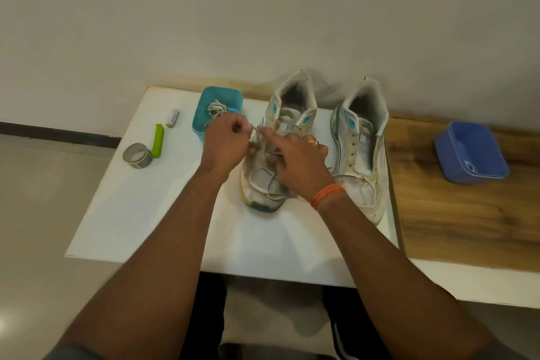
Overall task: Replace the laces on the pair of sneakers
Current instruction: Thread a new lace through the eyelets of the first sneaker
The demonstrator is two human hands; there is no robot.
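The left sneaker (274, 155) on the white board (140, 213) has its lace (257, 137) pinched by the left hand (226, 143) and right hand (295, 161); a hard pull may slip it from the eyelets.

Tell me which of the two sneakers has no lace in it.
The right sneaker: its eyelets are bare. The left sneaker has a lace across it, and both hands work on it.

- White board (163, 213) on my wooden bench (455, 213): two worn sneakers (359, 155), teal tub (220, 96), battery (173, 118), green clip (158, 140), tape roll (138, 155).
- Bench itself: I log a blue tub (470, 152).
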